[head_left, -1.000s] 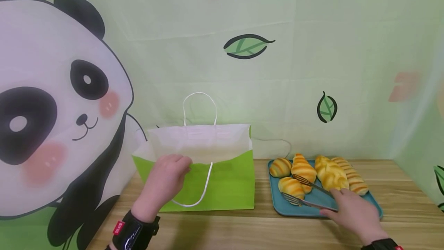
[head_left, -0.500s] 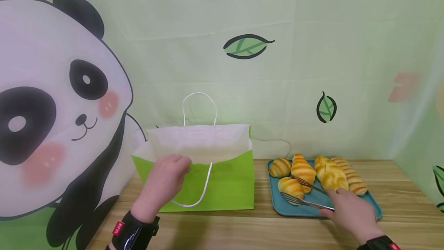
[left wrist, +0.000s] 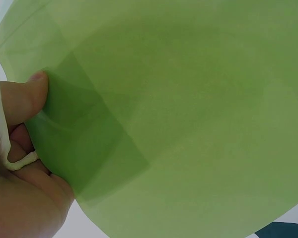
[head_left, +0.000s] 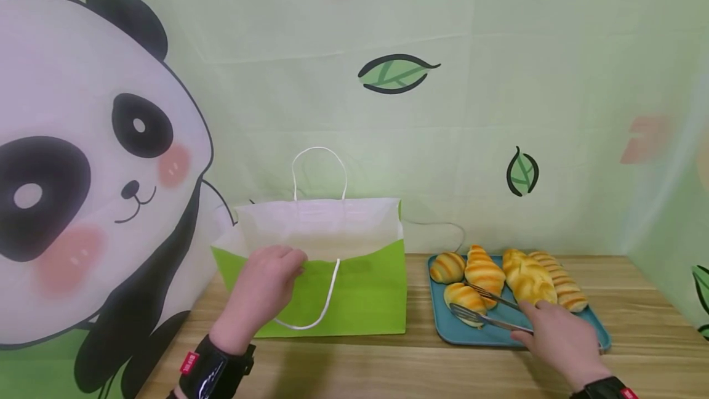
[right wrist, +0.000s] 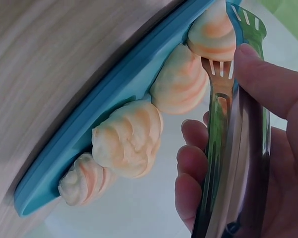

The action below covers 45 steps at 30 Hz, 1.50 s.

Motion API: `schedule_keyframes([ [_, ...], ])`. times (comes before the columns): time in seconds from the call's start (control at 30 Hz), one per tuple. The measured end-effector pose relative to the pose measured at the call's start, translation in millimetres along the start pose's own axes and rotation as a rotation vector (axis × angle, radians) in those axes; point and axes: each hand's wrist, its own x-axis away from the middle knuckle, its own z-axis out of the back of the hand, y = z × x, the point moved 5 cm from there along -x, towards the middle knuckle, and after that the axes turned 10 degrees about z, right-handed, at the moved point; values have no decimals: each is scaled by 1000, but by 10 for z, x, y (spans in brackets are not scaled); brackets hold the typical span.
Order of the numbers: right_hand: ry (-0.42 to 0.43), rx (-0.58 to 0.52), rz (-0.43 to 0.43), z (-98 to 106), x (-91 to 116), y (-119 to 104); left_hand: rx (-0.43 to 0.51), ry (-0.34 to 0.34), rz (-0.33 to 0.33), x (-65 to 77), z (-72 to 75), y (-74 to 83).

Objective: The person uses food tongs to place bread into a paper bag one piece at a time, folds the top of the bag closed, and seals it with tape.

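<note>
So, the metal tongs (head_left: 501, 324) are gripped in the right hand (head_left: 566, 338), thumb on one arm, fingers curled round the other. Their back end is cut off in the right wrist view. The slotted tips are held apart at the small golden roll (head_left: 461, 296), front left on the blue tray (head_left: 440, 325); whether it's actually touched can't be told, and part of it is covered by a tip.

Over on the left, the front rim of the green paper bag (head_left: 360, 300) is pinched by the left hand (head_left: 271, 279), knuckles up; the fingertips are mostly hidden behind the paper. The bag is upright and open, white inside, but its bottom can't be seen. A white cord handle (head_left: 332, 288) is hung down its front.

Also on the tray: a round roll (head_left: 447, 268), a cone-shaped bread (head_left: 484, 270), a braided loaf (head_left: 528, 279) and a ridged one (head_left: 562, 285). Everything's set on a wood-grain desk (head_left: 376, 368), and the right wristband (head_left: 600, 388) is cropped by the frame.
</note>
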Motion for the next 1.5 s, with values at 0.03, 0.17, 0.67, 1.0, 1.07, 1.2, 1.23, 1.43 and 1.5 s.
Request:
schedule_keyframes([
  [0.03, 1, -1, -1, 0, 0, -1, 0, 0, 0, -1, 1, 0],
  [0.17, 9, -3, -4, 0, 3, -5, 0, -1, -2, -7, 4, 1],
  [0.67, 51, -9, 7, -35, 27, 1, 0, -4, 1, -10, 12, 3],
  [1.0, 37, -9, 0, -52, 21, 21, 2, -1, -5, -11, 9, -2],
  [1.07, 34, -4, -3, -56, 22, 23, 2, 3, -9, -12, 8, -3],
  [1.2, 34, 5, 1, -59, 25, 24, 4, 6, -12, -10, 4, -5],
  [1.23, 35, 6, 1, -60, 27, 24, 4, 7, -11, -10, 3, -5],
  [1.43, 53, 1, 2, -55, 63, 13, 7, 0, -2, -3, -11, -10],
  [1.5, 53, -6, -1, -47, 75, 14, 9, -1, -1, -1, -14, -13],
])
